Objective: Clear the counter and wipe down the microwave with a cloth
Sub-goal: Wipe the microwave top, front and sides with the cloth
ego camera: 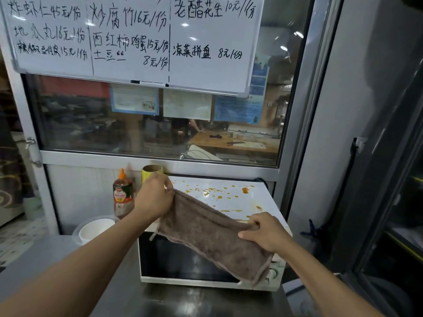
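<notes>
The fingers [168, 187] of the left hand [153, 197] pinch the upper left corner of a brown cloth [212, 234]; most of them are tucked behind the fabric. The right hand [263, 232] grips the cloth's upper right edge, thumb on the near side, the fingers curled over a bunched fold. The cloth hangs stretched between both hands above and in front of a white microwave [229, 197], hiding part of its dark door and much of its control panel at 5 o'clock. The microwave's top is spattered with orange stains [212, 191], mostly toward 12 o'clock. The microwave sits on a steel table [68, 252]. At 10 o'clock stands a sauce bottle [123, 193] with an orange cap, its label too blurred to read. Beside it a yellow cylinder [152, 173] is half hidden by the left hand. A white bowl [95, 228] sits at 9 o'clock, partly covered by the left forearm. Above, a whiteboard [137, 37] is cut off by the frame.
</notes>
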Available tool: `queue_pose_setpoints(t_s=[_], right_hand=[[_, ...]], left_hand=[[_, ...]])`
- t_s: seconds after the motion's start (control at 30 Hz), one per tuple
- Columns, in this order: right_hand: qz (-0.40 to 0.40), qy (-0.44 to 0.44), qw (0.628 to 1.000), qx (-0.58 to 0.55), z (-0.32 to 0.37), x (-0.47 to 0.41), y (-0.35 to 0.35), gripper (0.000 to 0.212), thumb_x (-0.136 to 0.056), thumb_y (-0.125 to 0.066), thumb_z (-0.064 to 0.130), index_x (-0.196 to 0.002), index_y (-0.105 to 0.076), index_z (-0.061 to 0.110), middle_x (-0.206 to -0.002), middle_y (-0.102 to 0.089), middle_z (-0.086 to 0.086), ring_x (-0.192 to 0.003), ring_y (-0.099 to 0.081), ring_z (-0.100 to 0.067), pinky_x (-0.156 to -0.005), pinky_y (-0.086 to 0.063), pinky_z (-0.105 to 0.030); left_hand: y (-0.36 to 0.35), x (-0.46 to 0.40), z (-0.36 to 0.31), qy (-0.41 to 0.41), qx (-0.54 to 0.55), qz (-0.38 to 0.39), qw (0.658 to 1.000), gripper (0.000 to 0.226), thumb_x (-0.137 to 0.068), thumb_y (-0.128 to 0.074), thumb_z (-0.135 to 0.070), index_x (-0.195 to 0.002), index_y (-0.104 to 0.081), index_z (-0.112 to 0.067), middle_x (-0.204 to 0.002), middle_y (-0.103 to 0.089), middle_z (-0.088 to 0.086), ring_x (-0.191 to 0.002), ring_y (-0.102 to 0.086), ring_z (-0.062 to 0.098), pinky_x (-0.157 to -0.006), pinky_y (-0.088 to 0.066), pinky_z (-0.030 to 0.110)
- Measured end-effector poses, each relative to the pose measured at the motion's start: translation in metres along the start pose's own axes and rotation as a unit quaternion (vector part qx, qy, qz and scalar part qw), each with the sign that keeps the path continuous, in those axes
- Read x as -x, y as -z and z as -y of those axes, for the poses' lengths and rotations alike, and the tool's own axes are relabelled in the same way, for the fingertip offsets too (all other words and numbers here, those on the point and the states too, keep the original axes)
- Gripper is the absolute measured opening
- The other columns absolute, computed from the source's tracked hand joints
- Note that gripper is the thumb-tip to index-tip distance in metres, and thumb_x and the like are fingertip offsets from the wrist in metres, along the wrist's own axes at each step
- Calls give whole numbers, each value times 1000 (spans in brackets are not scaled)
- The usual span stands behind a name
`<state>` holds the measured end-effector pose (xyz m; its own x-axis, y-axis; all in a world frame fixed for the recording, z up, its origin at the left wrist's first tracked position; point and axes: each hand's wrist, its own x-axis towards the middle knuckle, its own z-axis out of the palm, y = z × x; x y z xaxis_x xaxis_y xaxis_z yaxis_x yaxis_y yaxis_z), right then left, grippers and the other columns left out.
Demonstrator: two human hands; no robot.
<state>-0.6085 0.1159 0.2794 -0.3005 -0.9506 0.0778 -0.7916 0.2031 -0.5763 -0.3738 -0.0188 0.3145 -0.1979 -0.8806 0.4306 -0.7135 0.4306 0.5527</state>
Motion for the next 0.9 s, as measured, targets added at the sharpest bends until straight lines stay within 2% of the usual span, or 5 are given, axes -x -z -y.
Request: queue_pose_setpoints(t_s=[0.23, 0.47, 0.7, 0.8, 0.9], right_hand=[[61, -201, 876, -435, 31, -23, 11, 21, -84, -67, 10, -101, -64, -2, -95, -69, -18, -80, -65, -29, -71, -55, -34], [63, -170, 786, -591, 87, -25, -4, 14, -90, -45, -6, -86, -58, -4, -87, -60, -18, -81, -62, -29, -70, -57, -35], [74, -54, 840, -534, 94, -5, -1, 42, -87, -29, -15, -113, -57, 3, -105, -67, -10, -95, -66, -23, -79, -54, -29], [-58, -78, 921, -378, 76, -1, -6, 35, -90, -50, 1, -120, -58, 14, -113, -63, -4, -104, -59, -20, -78, -44, -28], [9, -116, 904, -412, 61, 7, -7, 47, -87, -64, 20, -129, -47, 34, -118, -57, 1, -105, -56, -15, -84, -40, -30]], left_hand=[[-9, 7, -11, 116, 285, 134, 942, 23, -90, -57, -22, -70, -47, -14, -72, -51, 2, -71, -47, 17, -59, -35, 30], [-16, 28, -31, 57, 443, 235, 863, 17, -92, -56, -21, -75, -53, -20, -79, -56, 0, -73, -51, 12, -66, -42, 25], [-24, 23, -13, -38, 342, 160, 925, 24, -73, -67, 2, -88, -52, -8, -78, -60, 0, -73, -56, 16, -68, -48, 28], [-26, 18, -22, 55, 451, 178, 873, 18, -86, -50, 8, -91, -59, -7, -76, -64, 8, -69, -60, 18, -64, -50, 23], [-32, 14, -39, 96, 561, 256, 781, 19, -92, -43, 2, -94, -60, -6, -81, -65, 11, -75, -62, 22, -69, -51, 28]])
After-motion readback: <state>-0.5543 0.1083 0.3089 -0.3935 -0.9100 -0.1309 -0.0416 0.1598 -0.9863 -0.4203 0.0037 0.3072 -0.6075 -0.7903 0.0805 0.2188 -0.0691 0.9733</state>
